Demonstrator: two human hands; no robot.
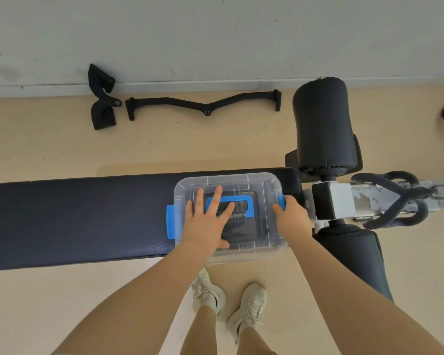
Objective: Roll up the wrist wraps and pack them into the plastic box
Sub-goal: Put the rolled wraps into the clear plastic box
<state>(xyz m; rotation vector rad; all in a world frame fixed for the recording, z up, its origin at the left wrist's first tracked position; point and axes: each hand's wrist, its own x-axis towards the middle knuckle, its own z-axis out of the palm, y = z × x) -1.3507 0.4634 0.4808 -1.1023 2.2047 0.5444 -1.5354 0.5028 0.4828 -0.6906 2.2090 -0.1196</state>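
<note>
A clear plastic box (264, 187) with its lid on sits at the right end of the dark bench pad (75, 219). The lid has a blue handle (239, 201) and blue side latches (171, 221). Black wrist wraps (244, 226) show through the lid, inside the box. My left hand (205, 221) lies flat on the lid with fingers spread, pressing down. My right hand (291, 213) grips the right blue latch (281, 201) at the box's side.
On the floor by the wall lie a black cable-machine bar (205, 103) and a black double handle (101, 98). Padded rollers (323, 124) and a white metal frame (344, 198) stand right of the bench. My feet in pale shoes (231, 301) stand in front.
</note>
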